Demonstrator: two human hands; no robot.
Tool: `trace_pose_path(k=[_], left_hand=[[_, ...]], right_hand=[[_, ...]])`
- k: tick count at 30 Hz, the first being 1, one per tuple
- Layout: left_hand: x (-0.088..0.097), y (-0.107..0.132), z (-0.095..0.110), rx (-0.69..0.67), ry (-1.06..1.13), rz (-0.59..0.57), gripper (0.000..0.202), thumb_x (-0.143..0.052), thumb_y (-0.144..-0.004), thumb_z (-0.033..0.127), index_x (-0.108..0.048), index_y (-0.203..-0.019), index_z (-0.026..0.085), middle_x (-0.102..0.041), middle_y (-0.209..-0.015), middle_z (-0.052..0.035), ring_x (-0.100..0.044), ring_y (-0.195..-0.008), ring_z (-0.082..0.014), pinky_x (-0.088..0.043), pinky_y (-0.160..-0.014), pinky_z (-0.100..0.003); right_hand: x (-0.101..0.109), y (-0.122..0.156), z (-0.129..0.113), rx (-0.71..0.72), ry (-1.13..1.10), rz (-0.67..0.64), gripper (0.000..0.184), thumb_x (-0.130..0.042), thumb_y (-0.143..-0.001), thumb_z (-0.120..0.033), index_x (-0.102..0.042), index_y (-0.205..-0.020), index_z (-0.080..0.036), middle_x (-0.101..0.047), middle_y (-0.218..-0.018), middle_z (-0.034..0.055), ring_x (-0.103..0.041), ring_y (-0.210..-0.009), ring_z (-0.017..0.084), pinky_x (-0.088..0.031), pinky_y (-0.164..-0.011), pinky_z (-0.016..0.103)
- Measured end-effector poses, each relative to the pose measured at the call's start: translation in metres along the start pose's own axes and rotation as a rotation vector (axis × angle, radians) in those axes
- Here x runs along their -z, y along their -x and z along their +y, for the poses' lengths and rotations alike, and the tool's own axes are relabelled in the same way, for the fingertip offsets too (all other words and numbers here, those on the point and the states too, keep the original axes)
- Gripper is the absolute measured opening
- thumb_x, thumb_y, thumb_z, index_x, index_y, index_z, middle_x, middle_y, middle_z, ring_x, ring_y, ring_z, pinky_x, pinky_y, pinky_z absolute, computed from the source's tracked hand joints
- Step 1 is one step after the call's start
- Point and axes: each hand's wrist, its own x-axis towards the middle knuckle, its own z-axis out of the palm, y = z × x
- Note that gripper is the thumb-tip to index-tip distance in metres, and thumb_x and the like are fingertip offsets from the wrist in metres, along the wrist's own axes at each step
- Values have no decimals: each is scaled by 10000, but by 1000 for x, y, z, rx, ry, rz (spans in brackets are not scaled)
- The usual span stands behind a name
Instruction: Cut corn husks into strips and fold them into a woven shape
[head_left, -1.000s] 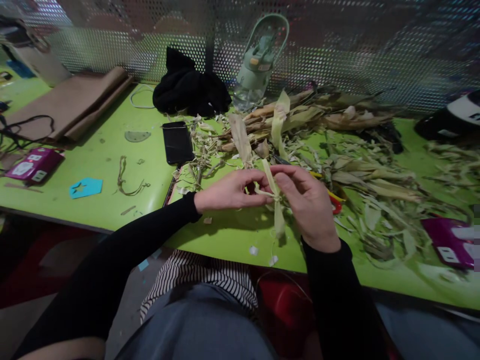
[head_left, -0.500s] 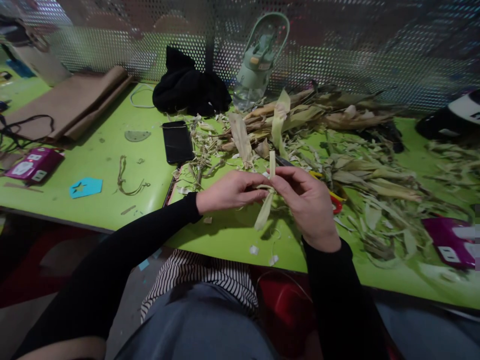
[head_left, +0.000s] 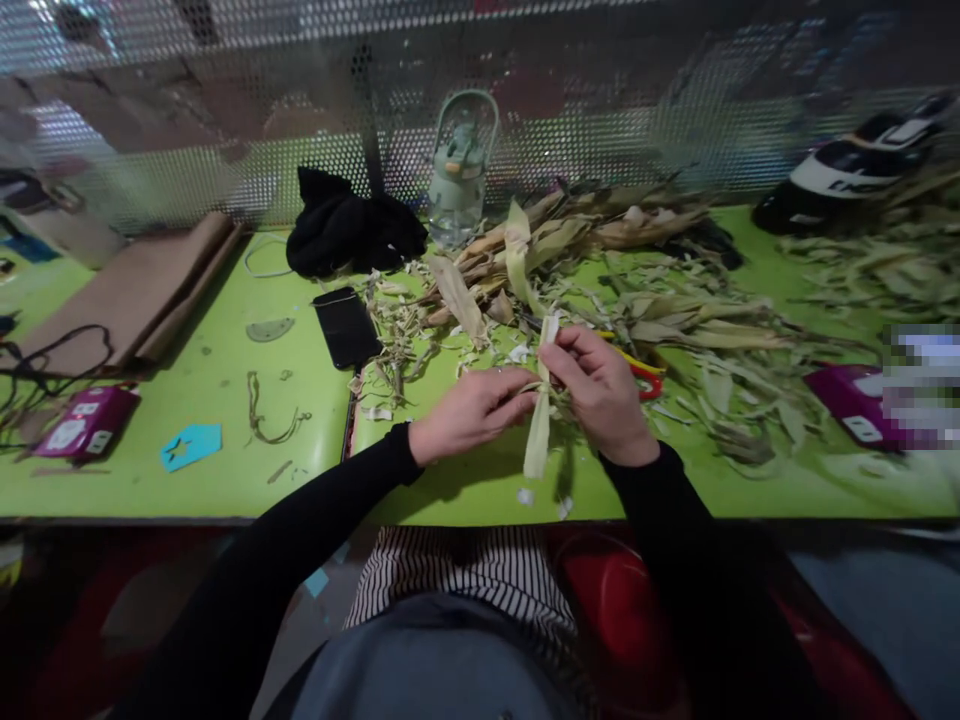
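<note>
You are holding a pale husk strip [head_left: 537, 440] upright between your two hands, just above the desk [head_left: 450, 500] near its front edge. Its lower end is hanging free while its narrow waist is sitting at your fingertips, probably because gripping there is steadying the cinched part and leaving both ends clear. The husk pile [head_left: 559, 240] is lying beyond your hands, perhaps so that material is staying within reach without crowding you. A red-and-yellow handled tool [head_left: 646, 382], probably scissors, is resting just beside your right hand, apparently for the same reason. The phone [head_left: 345, 328] is lying to the left of the scraps, seemingly out of the way.

Your right hand [head_left: 600, 395] is closing thumb against fingers on the strip's upper part, its other fingers curling loosely. Your left hand [head_left: 476, 410] is pinching at the waist, thumb and forefinger nearly meeting there, the palm turning downward; whether it is gripping a separate thin strand, you cannot tell from here.
</note>
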Motion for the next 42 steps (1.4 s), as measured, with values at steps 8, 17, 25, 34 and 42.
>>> trace_pose_path(k=[8, 17, 25, 34, 42], left_hand=[[-10, 7, 15, -128, 76, -201, 389, -412, -1022, 461, -607, -873, 159, -606, -778, -33, -544, -736, -141, -465, -753, -278], [-37, 4, 11, 93, 207, 188, 222, -525, -964, 323, -585, -851, 142, -552, -719, 15, -519, -658, -98, -418, -651, -224], [-22, 0, 12, 179, 182, 400, 167, -557, -940, 293, -571, -869, 142, -545, -754, 24, -520, -684, -92, -437, -675, -224], [2, 16, 0, -20, 277, 258, 454, -574, -915, 587, -577, -819, 144, -588, -752, -19, -565, -719, -120, -473, -718, -260], [8, -2, -8, 58, 234, 304, 328, -580, -945, 468, -574, -846, 155, -595, -767, -6, -571, -728, -119, -460, -704, -244]], right_hand=[[4, 38, -18, 13, 63, 29, 255, -634, -902, -403, -512, -758, -232, -411, -635, -58, -365, -552, 104, -332, -525, 263], [33, 25, -6, -26, 203, -201, 430, -474, -940, -635, -575, -852, -227, -526, -684, -32, -484, -596, 137, -406, -575, 284], [10, -15, 0, 169, 233, -231, 306, -547, -910, -537, -562, -921, -232, -579, -747, -12, -540, -686, 176, -431, -656, 316], [-26, -15, -4, 209, 13, -146, 278, -600, -886, -488, -521, -1004, -249, -549, -795, -17, -523, -688, 165, -449, -663, 317], [-28, -40, 9, 90, -19, -85, 373, -610, -843, -583, -493, -959, -248, -492, -700, -50, -472, -578, 130, -422, -552, 280]])
